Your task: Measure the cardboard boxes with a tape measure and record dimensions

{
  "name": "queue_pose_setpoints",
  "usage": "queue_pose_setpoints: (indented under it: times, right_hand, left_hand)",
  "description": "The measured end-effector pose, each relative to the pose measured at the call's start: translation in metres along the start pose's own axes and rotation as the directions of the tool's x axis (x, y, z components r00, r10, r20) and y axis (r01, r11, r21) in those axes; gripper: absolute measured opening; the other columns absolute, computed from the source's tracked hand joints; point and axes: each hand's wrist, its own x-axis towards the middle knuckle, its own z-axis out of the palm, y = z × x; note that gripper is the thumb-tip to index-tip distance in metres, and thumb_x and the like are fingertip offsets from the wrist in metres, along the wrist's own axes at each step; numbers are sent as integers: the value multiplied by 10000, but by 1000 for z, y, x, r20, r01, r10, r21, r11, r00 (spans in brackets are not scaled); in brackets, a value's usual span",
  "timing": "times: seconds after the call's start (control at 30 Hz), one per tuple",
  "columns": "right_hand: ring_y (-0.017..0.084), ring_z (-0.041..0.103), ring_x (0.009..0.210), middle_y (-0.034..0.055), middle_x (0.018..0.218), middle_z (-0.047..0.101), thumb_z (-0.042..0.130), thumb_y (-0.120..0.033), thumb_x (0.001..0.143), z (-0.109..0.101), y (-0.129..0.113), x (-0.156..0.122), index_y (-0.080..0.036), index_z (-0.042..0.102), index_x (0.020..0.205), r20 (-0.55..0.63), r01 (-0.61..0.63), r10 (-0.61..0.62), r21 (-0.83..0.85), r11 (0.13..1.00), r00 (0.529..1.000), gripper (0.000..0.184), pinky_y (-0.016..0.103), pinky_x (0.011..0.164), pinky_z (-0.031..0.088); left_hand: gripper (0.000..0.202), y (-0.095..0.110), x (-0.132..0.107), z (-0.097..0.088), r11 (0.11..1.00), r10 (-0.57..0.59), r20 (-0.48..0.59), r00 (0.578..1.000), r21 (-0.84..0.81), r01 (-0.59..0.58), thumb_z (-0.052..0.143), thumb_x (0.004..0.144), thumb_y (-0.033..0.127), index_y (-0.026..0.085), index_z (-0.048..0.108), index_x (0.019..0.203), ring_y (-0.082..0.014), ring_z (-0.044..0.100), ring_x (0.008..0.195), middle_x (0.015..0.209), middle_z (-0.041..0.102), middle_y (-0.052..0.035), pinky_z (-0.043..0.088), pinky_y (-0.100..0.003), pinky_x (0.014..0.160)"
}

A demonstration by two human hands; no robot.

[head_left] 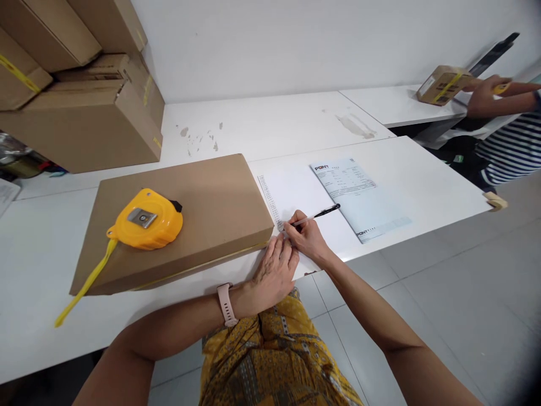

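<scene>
My right hand [307, 237] is closed round a black and silver pen [318, 215] whose tip rests on a white sheet with a printed column [296, 197]. My left hand [273, 273], with a pink watch on the wrist, lies flat with fingers stretched out on the table edge, holding the sheet down beside the right hand. Left of both hands lies a flat brown cardboard box [211, 214] with a yellow tape measure [146, 221] on top, its yellow strap hanging over the box's front.
A light blue printed form [359, 197] lies right of the white sheet on the white table [42, 270]. Large cardboard boxes [84, 113] are stacked at the back left. At far right another person in a striped top handles a small taped box [443, 84].
</scene>
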Motion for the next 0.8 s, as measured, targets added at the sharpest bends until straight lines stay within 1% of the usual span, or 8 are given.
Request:
queue_pose_setpoints:
  times: [0.17,0.3,0.57,0.67,0.8]
  right_hand:
    - [122,461,510,-65,565,478,593,-385,886,0,-1,0,-238,470,748,-9,-7,8,8,1000,1000,236,270,505,343]
    - [121,453,521,-62,566,479,589,-374,887,0,-1,0,-237,471,740,-29,8,-8,-2,1000,1000,233,273,517,328]
    - [120,435,506,-60,569,482,590,-389,898,0,2,1,-241,477,748,-31,10,-10,-13,1000,999,239,278,506,308]
    - [122,441,513,-55,574,488,593,-393,892,0,3,1,-240,477,742,-33,13,-13,-13,1000,999,244,278,507,311]
    - [124,445,512,-59,561,479,591,-382,885,0,1,0,-242,470,743,-14,-8,8,13,1000,1000,234,274,501,317]
  left_hand:
    - [778,0,-1,-1,1000,8,8,1000,17,-8,677,874,458,-43,438,1420,-433,444,1420,1477,489,-339,233,-525,1221]
    - [787,0,-1,1,1000,7,-2,1000,9,-7,690,866,451,-41,436,1424,-435,431,1429,1480,488,-339,215,-528,1227]
    - [760,0,-2,4,1000,7,-7,1000,-2,-7,662,886,431,-43,430,1432,-428,423,1437,1484,485,-337,216,-536,1230]
    - [743,0,-1,3,1000,10,-4,1000,10,-9,649,893,423,-41,432,1430,-425,420,1441,1489,479,-338,217,-534,1232]
    - [773,0,-1,0,1000,11,5,1000,22,-11,677,871,441,-49,441,1420,-440,435,1427,1473,490,-345,240,-529,1224]
